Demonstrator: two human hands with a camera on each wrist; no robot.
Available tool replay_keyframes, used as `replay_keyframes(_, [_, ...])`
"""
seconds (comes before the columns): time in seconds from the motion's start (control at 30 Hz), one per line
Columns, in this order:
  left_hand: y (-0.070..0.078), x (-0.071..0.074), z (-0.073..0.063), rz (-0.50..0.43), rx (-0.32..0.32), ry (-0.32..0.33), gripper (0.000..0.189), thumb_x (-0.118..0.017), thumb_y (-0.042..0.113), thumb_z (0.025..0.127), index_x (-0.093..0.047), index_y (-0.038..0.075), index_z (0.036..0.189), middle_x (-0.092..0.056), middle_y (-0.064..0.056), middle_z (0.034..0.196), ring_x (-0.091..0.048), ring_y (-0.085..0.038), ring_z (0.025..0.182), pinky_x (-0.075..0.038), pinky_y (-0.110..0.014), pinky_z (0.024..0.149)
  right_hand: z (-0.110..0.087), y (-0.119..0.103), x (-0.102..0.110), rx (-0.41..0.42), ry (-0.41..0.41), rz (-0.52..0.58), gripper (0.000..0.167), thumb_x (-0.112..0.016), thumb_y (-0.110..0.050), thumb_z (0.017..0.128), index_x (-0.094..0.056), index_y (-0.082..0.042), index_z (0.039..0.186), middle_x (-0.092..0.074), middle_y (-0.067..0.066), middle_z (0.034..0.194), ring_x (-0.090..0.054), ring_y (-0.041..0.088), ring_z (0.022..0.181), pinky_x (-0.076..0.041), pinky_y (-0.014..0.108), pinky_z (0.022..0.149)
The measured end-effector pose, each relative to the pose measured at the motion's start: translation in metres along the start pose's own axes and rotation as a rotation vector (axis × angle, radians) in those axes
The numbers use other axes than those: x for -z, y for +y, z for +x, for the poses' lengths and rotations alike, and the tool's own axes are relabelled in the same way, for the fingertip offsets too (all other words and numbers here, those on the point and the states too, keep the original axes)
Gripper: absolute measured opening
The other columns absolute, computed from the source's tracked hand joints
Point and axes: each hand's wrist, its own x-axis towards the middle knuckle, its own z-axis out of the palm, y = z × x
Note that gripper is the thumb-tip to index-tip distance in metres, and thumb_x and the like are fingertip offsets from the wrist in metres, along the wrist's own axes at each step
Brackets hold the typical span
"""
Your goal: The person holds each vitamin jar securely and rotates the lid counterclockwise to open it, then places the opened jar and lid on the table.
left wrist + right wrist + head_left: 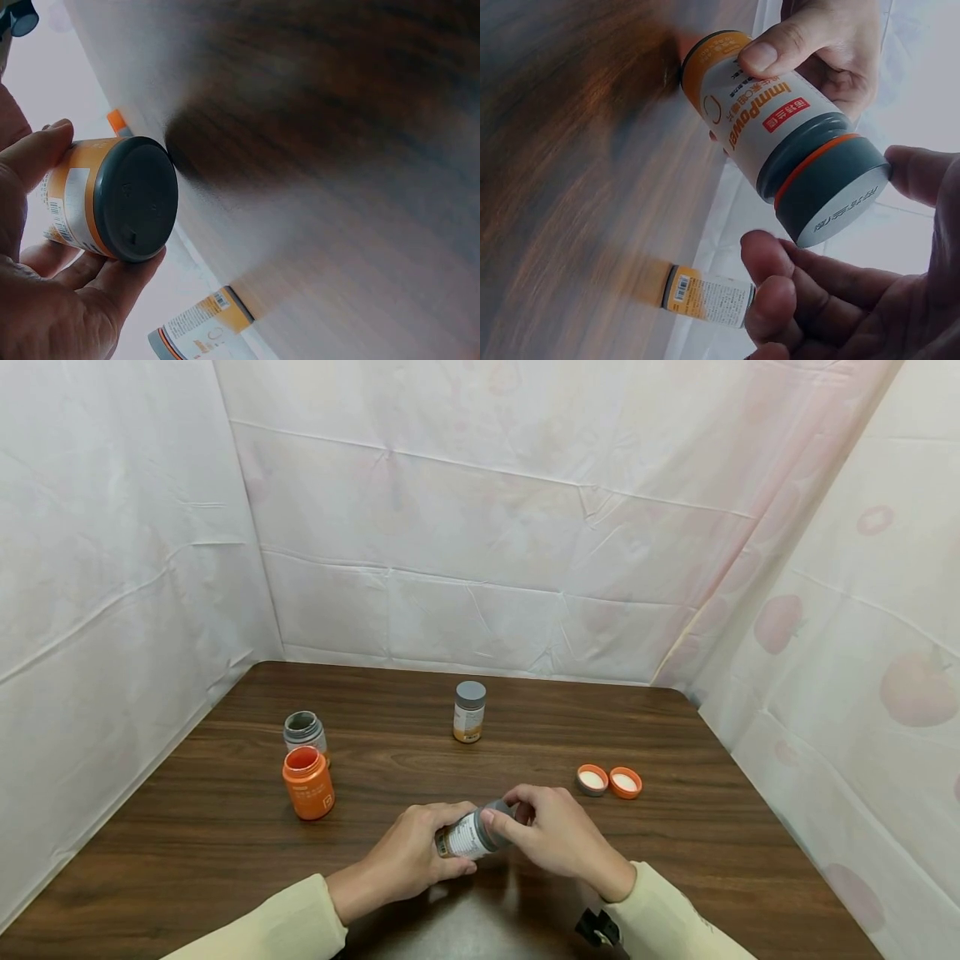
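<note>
Near the front of the table, a grey-and-white pill bottle (757, 120) with an orange band at its base lies tilted between both hands. My left hand (408, 852) grips its body, thumb on one side and fingers on the other; the bottle's dark base (139, 199) shows in the left wrist view. On the grey screw cap (832, 191) is the thumb of my right hand (558, 835), with curled fingers around the cap's other side. An orange ring shows at the cap's lower edge, where it sits on the neck.
A capped grey pill bottle (469, 714) stands toward the back middle. At left, an open orange bottle (309, 789) stands before an open grey one (303, 731). Two caps, one grey-sided (592, 779) and one orange (626, 782), lie inside-up at right. White sheets surround the table.
</note>
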Motion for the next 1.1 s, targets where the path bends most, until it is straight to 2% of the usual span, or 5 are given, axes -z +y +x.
replay_keyframes(0.17, [0.0007,-0.0006,0.0005,-0.004,-0.008,0.001,0.055,-0.092,0.016,0.077,-0.068,0.031,0.123,-0.07,0.011,0.103,-0.063,-0.003,0.085,-0.053,-0.025,0.071,0.0018,0.002,0.0001,0.01,-0.039,0.052,0.042,-0.067,-0.058,0.094,-0.073,-0.016,0.099,-0.061,-0.01,0.068,-0.053,0.004,0.057,-0.045,0.025,0.051])
replay_keyframes(0.4, [-0.0006,-0.0006,0.0013,-0.011,-0.003,-0.005,0.053,-0.092,0.016,0.077,-0.068,0.032,0.121,-0.069,0.013,0.102,-0.063,-0.003,0.084,-0.053,-0.024,0.071,0.0018,0.0033,0.0034,0.095,-0.058,0.103,0.031,-0.077,-0.041,0.091,-0.072,-0.017,0.11,-0.066,-0.011,0.082,-0.06,0.009,0.067,-0.05,0.025,0.058])
replay_keyframes(0.7, [-0.0009,-0.0003,0.0011,-0.021,0.013,-0.014,0.052,-0.092,0.017,0.078,-0.068,0.032,0.121,-0.068,0.013,0.102,-0.063,-0.003,0.084,-0.053,-0.024,0.071,0.0001,0.0043,0.0062,0.18,-0.053,0.094,0.037,-0.086,-0.023,0.084,-0.07,-0.021,0.117,-0.066,-0.007,0.087,-0.063,0.022,0.078,-0.052,0.029,0.065])
replay_keyframes(0.83, [-0.0012,-0.0002,0.0011,-0.022,0.007,-0.013,0.052,-0.092,0.017,0.078,-0.068,0.032,0.122,-0.069,0.013,0.103,-0.063,-0.003,0.085,-0.053,-0.024,0.072,-0.0006,0.0042,0.0069,0.215,-0.041,0.08,0.042,-0.088,-0.016,0.08,-0.07,-0.019,0.118,-0.066,-0.009,0.091,-0.062,0.022,0.083,-0.053,0.034,0.069])
replay_keyframes(1.1, [-0.0018,-0.0003,0.001,-0.017,0.014,-0.005,0.052,-0.092,0.018,0.077,-0.068,0.031,0.122,-0.069,0.012,0.103,-0.063,-0.003,0.083,-0.052,-0.023,0.071,-0.0023,0.0024,0.0088,0.237,-0.018,0.066,0.045,-0.09,-0.013,0.076,-0.069,-0.02,0.115,-0.065,-0.013,0.094,-0.062,0.022,0.086,-0.052,0.038,0.073])
